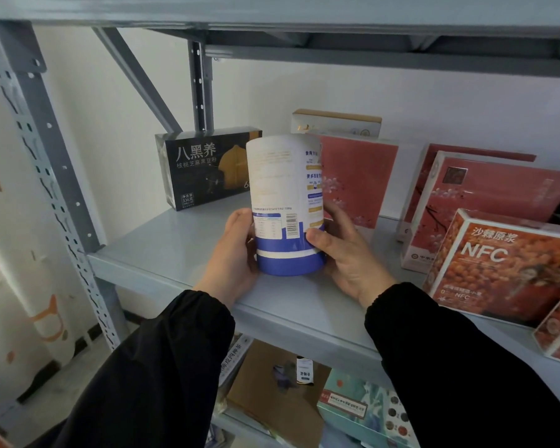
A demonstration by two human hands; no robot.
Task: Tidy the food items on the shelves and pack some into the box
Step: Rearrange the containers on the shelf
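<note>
Item 1. Two black sleeves, left (pixel 162 367) and right (pixel 450 367), enter from 7 and 5 o'clock of the frame.

Item 2. Left hand (pixel 236 253): fingers curled round the lower left side of the canister, gripping it.

Item 3. Right hand (pixel 346 257): thumb pressed on the blue band, fingers (pixel 335 215) wrapped round the right side, gripping the same canister.

Item 4. White-and-blue canister (pixel 285 202): upright, barcode and printed panel towards the camera, held between both hands over the front of the grey metal shelf (pixel 162 253). Whether its base touches the shelf cannot be told.

Item 5. Black box (pixel 207 169) with gold print: at the canister's 10 o'clock, standing at the back of the shelf.

Item 6. Pink blossom-print box (pixel 353 182): at 2 o'clock, behind the canister, with a cream box (pixel 337 122) behind it.

Item 7. Second pink box (pixel 485 202): at 3 o'clock, leaning.

Item 8. Orange NFC box (pixel 498 266): at 4 o'clock, near the shelf front.

Item 9. Cardboard box (pixel 272 392): at 6 o'clock, on the level below, with a teal box (pixel 362 405) just beside it.
</note>
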